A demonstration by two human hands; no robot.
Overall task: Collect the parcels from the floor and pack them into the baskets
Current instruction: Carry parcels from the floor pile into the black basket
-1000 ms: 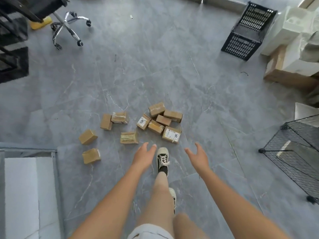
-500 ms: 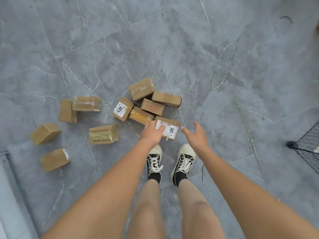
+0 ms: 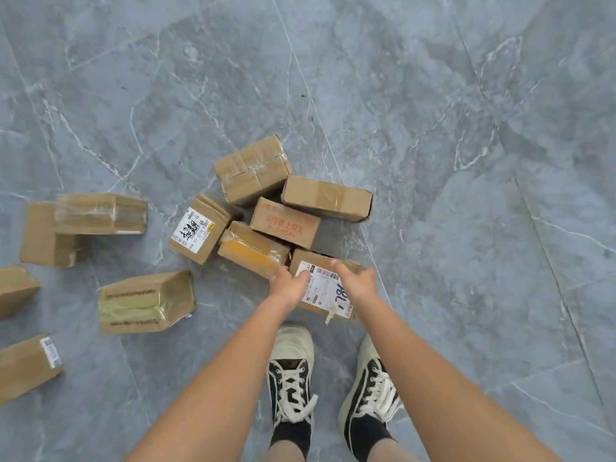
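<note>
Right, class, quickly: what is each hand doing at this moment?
Left hand: open, fingers on the labelled parcel.
Right hand: open, fingers on the same parcel.

Brown cardboard parcels [image 3: 286,221] are scattered on grey marble floor [image 3: 466,161]: six clustered at centre, five spread to the left. Nearest parcel w/ white label [image 3: 325,288] is flanked by both hands. Two others are seen w/ labels; most are tape-wrapped.
</note>
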